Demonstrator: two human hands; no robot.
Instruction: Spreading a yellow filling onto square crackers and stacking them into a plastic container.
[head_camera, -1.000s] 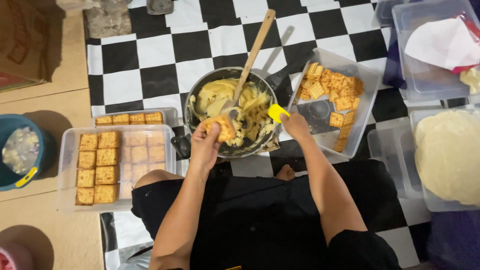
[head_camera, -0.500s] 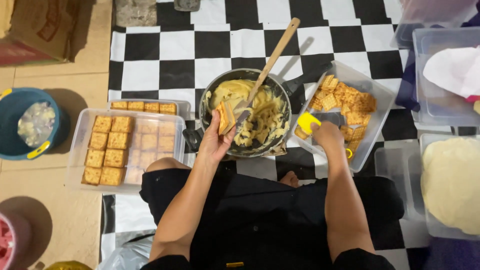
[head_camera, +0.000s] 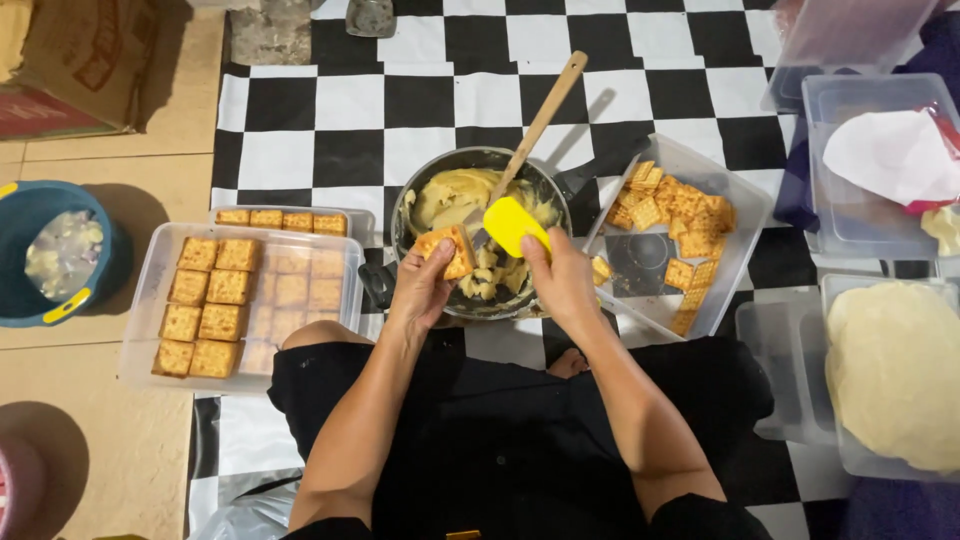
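Cracker filling station on the checkered floor mat, seen from above.

Left to right: clear tray (head_camera: 140, 330) of filled crackers; your left hand (head_camera: 425, 290), fingers pinched on one square cracker (head_camera: 447, 253) over the dark pan (head_camera: 400, 215) of yellow filling; your right hand (head_camera: 565, 280), fingers wrapped round a yellow spatula (head_camera: 512, 225); a tray (head_camera: 745, 215) of loose crackers.

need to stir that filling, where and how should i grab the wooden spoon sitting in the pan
Grip the wooden spoon on the bare upper end of its handle, coming from the far right side of the pan. The handle leans up and away past the rim, clean and free there, while its head is buried in the yellow filling. The near side is taken by the left hand holding a cracker and the right hand with the yellow spatula.
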